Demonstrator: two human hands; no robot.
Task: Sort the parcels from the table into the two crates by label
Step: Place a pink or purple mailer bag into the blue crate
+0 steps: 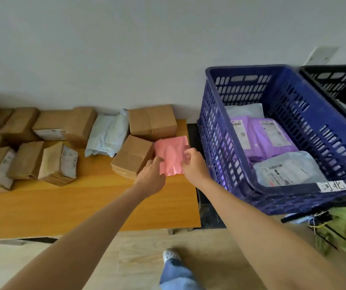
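While both hands are on it, the pink parcel sits over the right end of the table, against the nearest cardboard box.

Counts:
- Cardboard boxes: at least eight on the table, the leftmost cut off by the frame.
- Pale grey mailer: one, lying between the boxes.
- Pink parcel: one.
- Crates: two. The blue crate holds at least two purple mailers and two pale mailers. The contents of the black crate can't be made out.

The pink parcel is a flat, glossy, slightly crinkled bag with no label showing on the face in view. The left hand grips its lower-left edge, index finger laid on the face. The right hand pinches its right edge.

The boxes crowd the back of the table against the wall, and the arms come in over the bare front strip. A narrow dark gap separates the table's right edge from the blue crate. The blue crate tilts toward the person and has a handwritten tag on its near rim. The black crate is just beside it on the right.
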